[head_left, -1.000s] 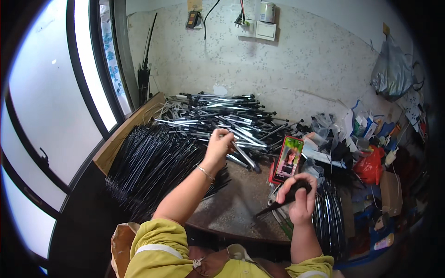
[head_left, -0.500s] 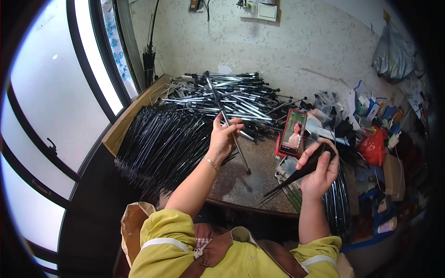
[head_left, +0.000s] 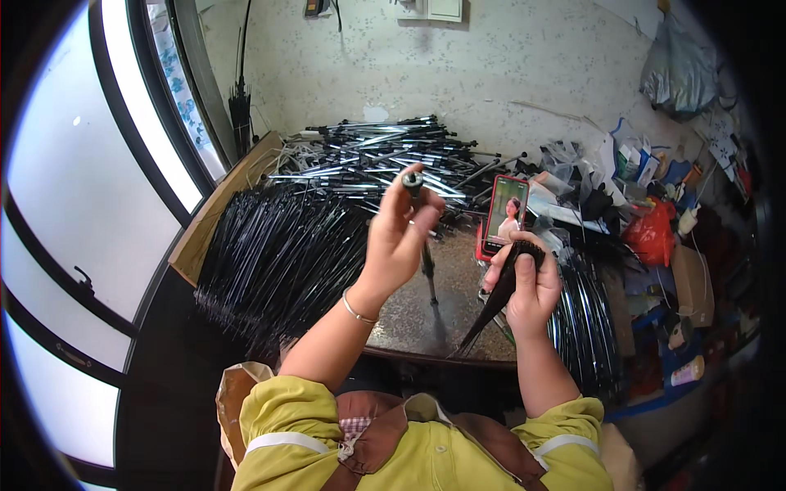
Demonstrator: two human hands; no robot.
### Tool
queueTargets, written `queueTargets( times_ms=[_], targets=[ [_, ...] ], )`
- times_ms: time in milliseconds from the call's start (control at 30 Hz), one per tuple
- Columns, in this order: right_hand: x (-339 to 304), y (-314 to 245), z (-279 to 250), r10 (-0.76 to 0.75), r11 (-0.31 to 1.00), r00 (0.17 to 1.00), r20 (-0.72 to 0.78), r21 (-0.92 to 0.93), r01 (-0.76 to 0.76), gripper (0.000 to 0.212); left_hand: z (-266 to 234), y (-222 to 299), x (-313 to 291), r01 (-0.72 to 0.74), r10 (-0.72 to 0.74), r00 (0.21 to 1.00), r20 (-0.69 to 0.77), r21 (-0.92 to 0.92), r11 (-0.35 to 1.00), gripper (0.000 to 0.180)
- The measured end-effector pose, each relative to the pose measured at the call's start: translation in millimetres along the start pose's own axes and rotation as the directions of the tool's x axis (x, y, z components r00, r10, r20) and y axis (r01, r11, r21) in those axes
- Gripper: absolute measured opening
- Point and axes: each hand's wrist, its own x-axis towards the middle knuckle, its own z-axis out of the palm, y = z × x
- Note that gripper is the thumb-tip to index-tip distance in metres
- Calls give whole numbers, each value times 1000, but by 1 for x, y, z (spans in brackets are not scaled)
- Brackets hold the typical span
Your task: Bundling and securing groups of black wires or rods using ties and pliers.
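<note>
My left hand is closed around an umbrella shaft, a thin metal rod that stands almost upright over the table. Its dark round end points up past my fingers, and its lower tip is near the tabletop. My fingers there are slightly blurred. In my right hand is a bundle of black umbrella ribs, gripped at the thick end, with the thin tips fanning down to the left. A heap of silvery shafts lies beyond my left hand. To its left rests a dense stack of black ribs.
A red-framed phone leans upright just beyond my right hand. More black ribs lie right of that forearm. A wooden board edges the table's left side. Plastic bags, a red bag and a cardboard box crowd the right.
My left hand has turned the shaft from a slant to nearly upright, bringing its top end toward me. The right hand has shifted slightly left with its ribs, which bunch closer together. The view has moved a little.
</note>
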Motion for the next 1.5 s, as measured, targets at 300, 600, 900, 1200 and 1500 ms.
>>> queueTargets(
  times_ms=[300,600,900,1200,1500],
  targets=[
    [-8,-21,11,-22,998,999,-28,53,24,36,-11,-2,-4,173,-128,978,167,-291,941,40],
    [-14,-45,21,123,991,992,-26,65,-121,41,13,43,-39,349,-231,936,264,-633,692,39],
    [-32,-39,34,185,968,982,35,-177,-176,45,18,44,-83,397,-459,885,82,-648,650,41],
    [-39,-30,27,115,973,993,32,-203,-106,44,18,44,-92,368,-408,903,132,-730,577,42],
    [-17,-34,37,-145,883,988,57,-442,155,41,40,52,-76,47,-98,982,-158,-298,954,39]
  ],
)
